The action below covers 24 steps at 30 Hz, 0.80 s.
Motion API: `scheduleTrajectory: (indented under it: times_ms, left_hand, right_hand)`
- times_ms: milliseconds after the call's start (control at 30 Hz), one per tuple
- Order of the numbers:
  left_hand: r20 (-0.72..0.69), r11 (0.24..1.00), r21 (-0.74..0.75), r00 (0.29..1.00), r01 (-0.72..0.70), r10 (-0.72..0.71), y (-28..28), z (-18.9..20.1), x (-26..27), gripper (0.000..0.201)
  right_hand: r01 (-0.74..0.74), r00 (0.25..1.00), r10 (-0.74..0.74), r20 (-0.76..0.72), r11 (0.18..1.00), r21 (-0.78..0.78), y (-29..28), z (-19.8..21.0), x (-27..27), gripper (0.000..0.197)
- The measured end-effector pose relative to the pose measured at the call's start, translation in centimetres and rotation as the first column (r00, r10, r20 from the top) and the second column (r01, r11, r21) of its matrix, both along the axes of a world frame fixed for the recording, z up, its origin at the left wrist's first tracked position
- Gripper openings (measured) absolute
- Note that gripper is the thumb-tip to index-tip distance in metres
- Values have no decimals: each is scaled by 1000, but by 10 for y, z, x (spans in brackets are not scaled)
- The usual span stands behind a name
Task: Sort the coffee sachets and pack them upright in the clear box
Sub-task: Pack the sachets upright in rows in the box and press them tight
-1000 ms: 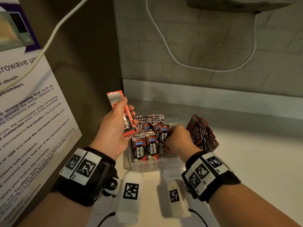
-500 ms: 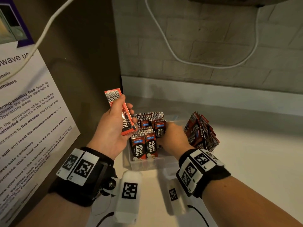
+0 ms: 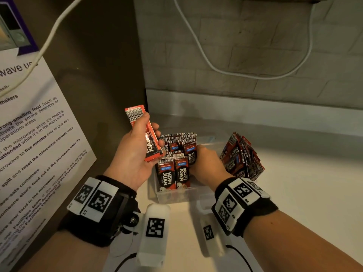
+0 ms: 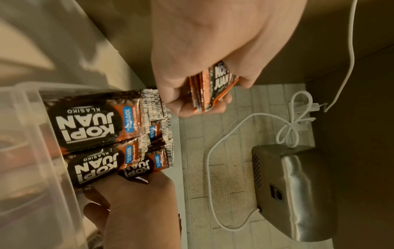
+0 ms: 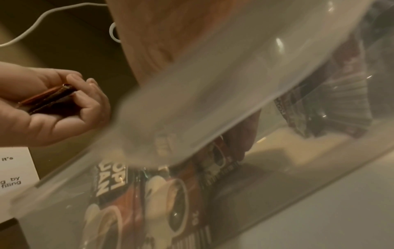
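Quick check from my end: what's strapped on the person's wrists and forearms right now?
Both forearms are bare, no sleeves. The left wrist wears a wide black band carrying white plates printed with black square markers; a white camera pod with its own marker hangs below it, a black cable trailing off. The right wrist has the same: black band, white marker plates, a smaller white pod and black cable.

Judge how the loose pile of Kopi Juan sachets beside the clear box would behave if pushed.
The loose sachet pile leans fanned out on the counter, so it would probably topple or spread. The sachets look thin and glossy, likely light and apt to slide apart.
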<state>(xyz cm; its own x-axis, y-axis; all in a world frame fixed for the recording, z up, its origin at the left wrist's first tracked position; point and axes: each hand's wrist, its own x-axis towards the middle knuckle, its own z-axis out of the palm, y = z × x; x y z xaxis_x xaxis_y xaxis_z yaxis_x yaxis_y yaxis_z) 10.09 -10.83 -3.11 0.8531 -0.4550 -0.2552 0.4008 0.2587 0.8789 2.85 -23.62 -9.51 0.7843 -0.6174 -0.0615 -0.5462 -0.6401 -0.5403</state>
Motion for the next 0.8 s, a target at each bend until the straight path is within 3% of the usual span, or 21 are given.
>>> scheduleTrajectory:
  times_ms: [500, 800]
  left_hand:
    - [-33, 996, 51, 997, -72, 74, -3, -14, 8, 33]
    - [3, 998, 42, 999, -55, 55, -1, -14, 15, 33]
  right_hand:
    - [29, 999, -27, -26, 997, 70, 0, 3, 0, 39]
    - [-6, 998, 11, -68, 998, 64, -1, 4, 0, 35]
